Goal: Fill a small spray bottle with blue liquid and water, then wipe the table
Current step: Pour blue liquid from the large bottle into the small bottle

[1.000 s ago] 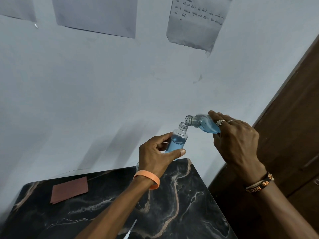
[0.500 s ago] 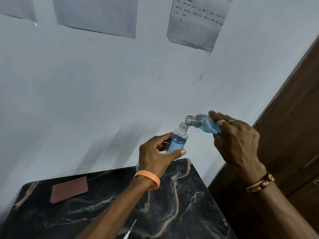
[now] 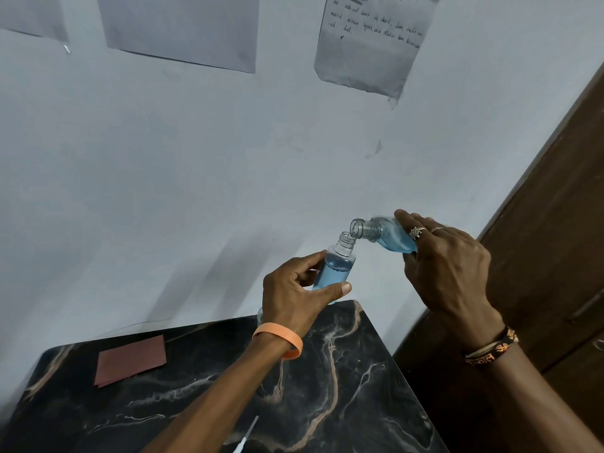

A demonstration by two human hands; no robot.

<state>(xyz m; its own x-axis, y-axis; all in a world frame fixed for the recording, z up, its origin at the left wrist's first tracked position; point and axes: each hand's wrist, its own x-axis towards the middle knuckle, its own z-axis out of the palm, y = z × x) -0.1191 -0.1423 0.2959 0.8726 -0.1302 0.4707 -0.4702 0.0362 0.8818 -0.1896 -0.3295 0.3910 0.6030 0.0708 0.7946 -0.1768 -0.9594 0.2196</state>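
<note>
- Our left hand pinches the small clear plastic spray bottle, half blue, between thumb and fingers above the black marbled table's far edge.
- Our right hand's curled fingers grip a tilted clear bottle of blue liquid.
- The handwritten wall paper partly reads "cabinet door".

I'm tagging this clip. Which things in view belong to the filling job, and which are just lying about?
In use: small spray bottle, gripped by the left hand; tilted bottle of blue liquid, gripped by the right hand; table, to be wiped.
Lying about: reddish-brown square, possibly the wipe; thin white piece; wall papers; wooden door.
</note>
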